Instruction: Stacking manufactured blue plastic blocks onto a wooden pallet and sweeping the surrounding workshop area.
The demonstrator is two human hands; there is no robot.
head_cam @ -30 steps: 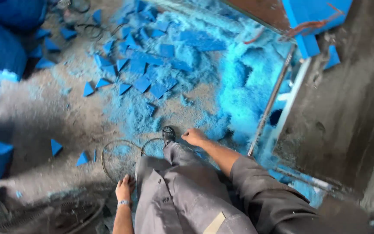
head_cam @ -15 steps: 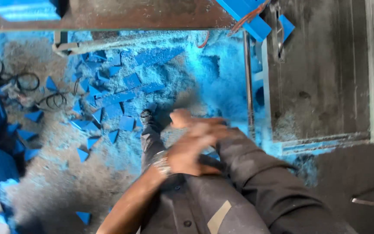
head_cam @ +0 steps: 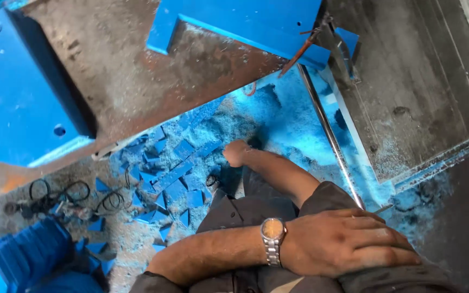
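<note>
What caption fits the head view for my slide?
Left hand, wearing a wristwatch, rests on the right arm's sleeve, while the right hand reaches down among blue offcuts and blue dust.

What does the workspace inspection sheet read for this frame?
Surface: floor coated in blue dust.
Job's things: blue triangular offcuts scattered beside the right hand.
Clutter: metal rod lying across the dust.
Grippers: right hand low at the dust, grip unclear; left hand, with wristwatch, flat on the right sleeve.
Cables: black loops on the floor.
Surroundings: blue plates on a rusty bench.
</note>
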